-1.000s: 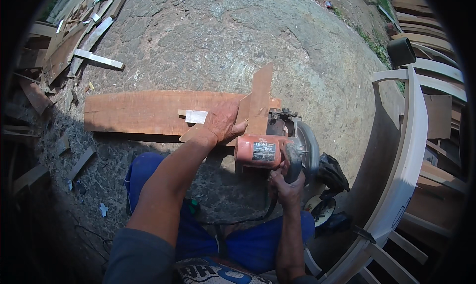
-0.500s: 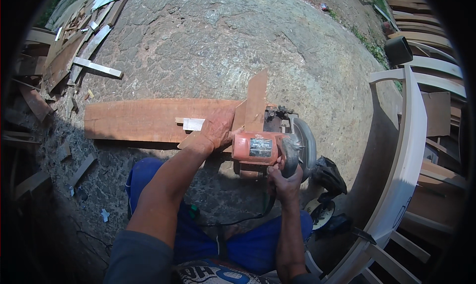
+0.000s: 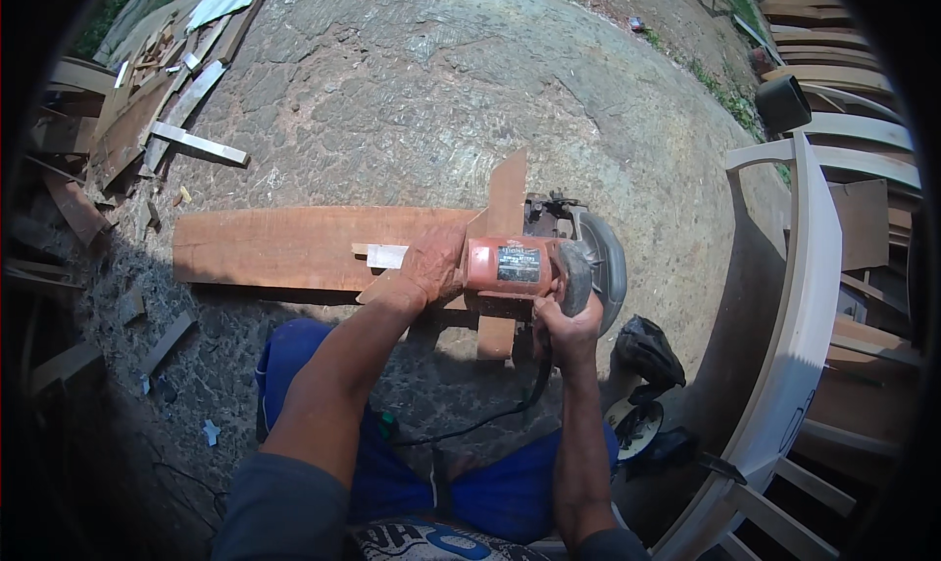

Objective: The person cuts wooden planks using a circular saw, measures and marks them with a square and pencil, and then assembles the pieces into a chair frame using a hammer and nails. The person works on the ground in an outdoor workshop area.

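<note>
Outdoor woodworking yard (image 3: 441,91); circular saw (image 3: 505,265), wood offcuts (image 3: 201,144)

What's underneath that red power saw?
A narrow slat shows beyond the red saw, and a wooden end on its near side. The saw covers the stretch between, so whether they're one piece can't be seen.

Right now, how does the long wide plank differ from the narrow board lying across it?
The plank runs left to right, while the narrow board points away from the person. The plank is plainly wider than the narrow board. The plank's left end is cut roughly square; the narrow board's far end is slanted. Both are reddish-brown wood.
</note>
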`<state>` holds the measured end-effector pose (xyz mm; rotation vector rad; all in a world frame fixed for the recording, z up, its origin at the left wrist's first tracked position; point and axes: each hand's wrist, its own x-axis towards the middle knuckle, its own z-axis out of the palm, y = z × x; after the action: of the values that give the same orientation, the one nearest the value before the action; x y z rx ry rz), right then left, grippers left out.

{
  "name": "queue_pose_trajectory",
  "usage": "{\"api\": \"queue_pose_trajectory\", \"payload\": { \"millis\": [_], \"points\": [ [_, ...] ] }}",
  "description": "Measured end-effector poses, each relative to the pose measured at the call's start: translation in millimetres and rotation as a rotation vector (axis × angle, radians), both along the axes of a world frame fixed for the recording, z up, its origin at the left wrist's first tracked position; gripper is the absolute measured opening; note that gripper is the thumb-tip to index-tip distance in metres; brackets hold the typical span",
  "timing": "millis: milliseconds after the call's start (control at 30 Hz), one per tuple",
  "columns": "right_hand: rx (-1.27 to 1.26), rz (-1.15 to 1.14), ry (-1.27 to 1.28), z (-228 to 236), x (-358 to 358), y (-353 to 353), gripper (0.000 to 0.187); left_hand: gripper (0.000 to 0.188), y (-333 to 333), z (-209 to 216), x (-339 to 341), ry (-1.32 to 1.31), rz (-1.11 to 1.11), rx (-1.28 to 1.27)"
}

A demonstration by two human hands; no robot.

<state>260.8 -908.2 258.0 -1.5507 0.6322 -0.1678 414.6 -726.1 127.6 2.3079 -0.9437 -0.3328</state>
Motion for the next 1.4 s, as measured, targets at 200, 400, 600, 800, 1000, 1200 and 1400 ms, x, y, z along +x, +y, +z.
{"api": "queue_pose_trajectory", "payload": {
  "millis": [200,400,600,800,1000,1200,1400],
  "points": [
    [-0.185,-0.009,-0.061,-9,43,-18,0.021,0.056,-3,32,0,0.065,-0.023,-0.081],
    [-0.190,-0.130,-0.301,32,91,-43,0.021,0.061,-4,41,-5,0.100,0.014,-0.038],
    [0.023,0.012,-0.407,94,85,-58,0.032,0.064,1,20,-2,0.090,0.022,-0.006],
    [-0.299,0.191,-0.213,110,89,-53,0.055,0.062,4,22,-5,0.023,0.001,-0.033],
    [-1.126,0.637,-0.171,114,168,1,0.082,0.062,10,23,-4,0.059,-0.010,-0.059],
    [-1.404,0.991,0.073,56,266,82,0.075,0.063,1,-23,-7,-0.130,0.000,0.086],
    [-1.533,1.109,0.253,-43,317,130,0.022,0.069,7,10,-2,-0.045,-0.028,-0.022]
  ]
}}
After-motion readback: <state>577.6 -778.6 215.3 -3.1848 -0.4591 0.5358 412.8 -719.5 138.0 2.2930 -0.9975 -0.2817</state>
